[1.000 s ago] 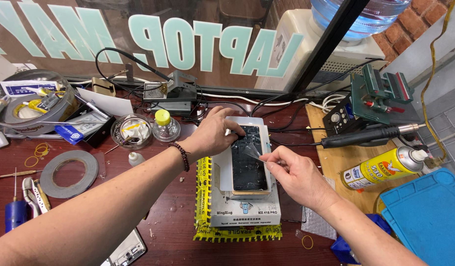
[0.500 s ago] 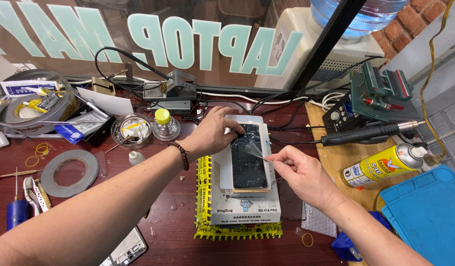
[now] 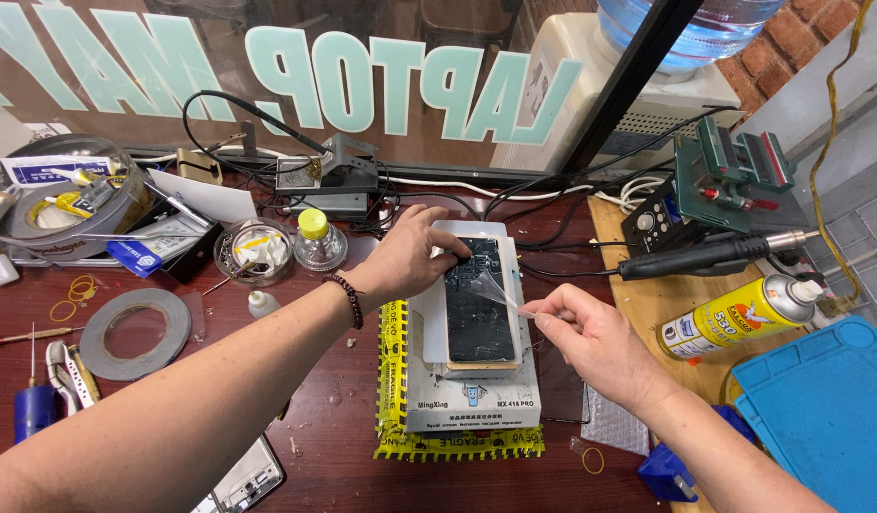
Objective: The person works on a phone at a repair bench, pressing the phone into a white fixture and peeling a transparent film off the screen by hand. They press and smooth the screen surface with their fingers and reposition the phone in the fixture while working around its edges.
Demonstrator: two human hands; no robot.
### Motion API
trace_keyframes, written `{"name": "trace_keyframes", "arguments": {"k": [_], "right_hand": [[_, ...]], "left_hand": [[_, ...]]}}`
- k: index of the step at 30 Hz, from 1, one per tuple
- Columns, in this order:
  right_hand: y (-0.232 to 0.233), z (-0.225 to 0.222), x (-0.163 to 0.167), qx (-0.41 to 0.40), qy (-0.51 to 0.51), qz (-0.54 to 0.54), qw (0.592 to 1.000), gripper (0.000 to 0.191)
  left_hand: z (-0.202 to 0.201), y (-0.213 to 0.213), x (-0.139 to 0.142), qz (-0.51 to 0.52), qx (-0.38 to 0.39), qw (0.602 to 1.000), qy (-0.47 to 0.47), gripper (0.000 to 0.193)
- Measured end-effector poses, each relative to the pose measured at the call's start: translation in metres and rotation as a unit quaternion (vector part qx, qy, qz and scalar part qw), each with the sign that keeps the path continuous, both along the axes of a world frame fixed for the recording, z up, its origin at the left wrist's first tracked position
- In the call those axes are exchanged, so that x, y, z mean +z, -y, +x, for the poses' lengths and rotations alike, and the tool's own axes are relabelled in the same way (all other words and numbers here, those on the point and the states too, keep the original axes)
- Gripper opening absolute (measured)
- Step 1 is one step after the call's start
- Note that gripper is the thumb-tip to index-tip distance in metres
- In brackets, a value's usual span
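Observation:
A dark phone (image 3: 476, 309) with a cracked screen lies on a white flat machine (image 3: 472, 389) wrapped with yellow tape. My left hand (image 3: 410, 256) presses on the phone's top left corner, a bead bracelet on the wrist. My right hand (image 3: 591, 337), to the right of the phone, pinches a thin clear film (image 3: 500, 293) that lifts off the screen towards the right.
A yellow spray can (image 3: 738, 318) and a black hot-air handle (image 3: 705, 258) lie at the right. A blue mat (image 3: 828, 408) fills the lower right corner. A roll of tape (image 3: 134, 332), pliers (image 3: 68, 375) and small glass jars (image 3: 320, 242) sit at the left.
My right hand has drawn the clear film further to the right, off the phone's screen. My left hand stays on the phone's top corner.

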State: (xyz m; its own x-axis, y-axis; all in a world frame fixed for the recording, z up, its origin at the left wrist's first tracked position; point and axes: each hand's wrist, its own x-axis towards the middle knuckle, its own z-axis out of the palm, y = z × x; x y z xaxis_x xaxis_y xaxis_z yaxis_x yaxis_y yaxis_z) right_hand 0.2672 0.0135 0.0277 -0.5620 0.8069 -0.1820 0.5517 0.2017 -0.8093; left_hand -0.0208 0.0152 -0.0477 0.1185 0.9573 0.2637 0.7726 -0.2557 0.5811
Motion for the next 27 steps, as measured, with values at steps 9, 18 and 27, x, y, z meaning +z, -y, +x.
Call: {"name": "trace_keyframes", "arguments": {"k": [9,18,27], "right_hand": [[0.003,0.004,0.004,-0.041,0.036,-0.039,0.998,0.020],[0.006,0.005,0.014,-0.038,0.046,-0.022,0.998,0.020],[0.003,0.012,0.008,-0.033,0.047,-0.005,0.998,0.020]], "left_hand": [[0.000,-0.002,-0.001,-0.002,0.002,1.000,-0.003,0.023],[0.001,0.000,0.002,-0.007,0.003,1.000,-0.002,0.022],[0.002,0.003,0.011,0.049,-0.001,0.998,0.034,0.008]]}}
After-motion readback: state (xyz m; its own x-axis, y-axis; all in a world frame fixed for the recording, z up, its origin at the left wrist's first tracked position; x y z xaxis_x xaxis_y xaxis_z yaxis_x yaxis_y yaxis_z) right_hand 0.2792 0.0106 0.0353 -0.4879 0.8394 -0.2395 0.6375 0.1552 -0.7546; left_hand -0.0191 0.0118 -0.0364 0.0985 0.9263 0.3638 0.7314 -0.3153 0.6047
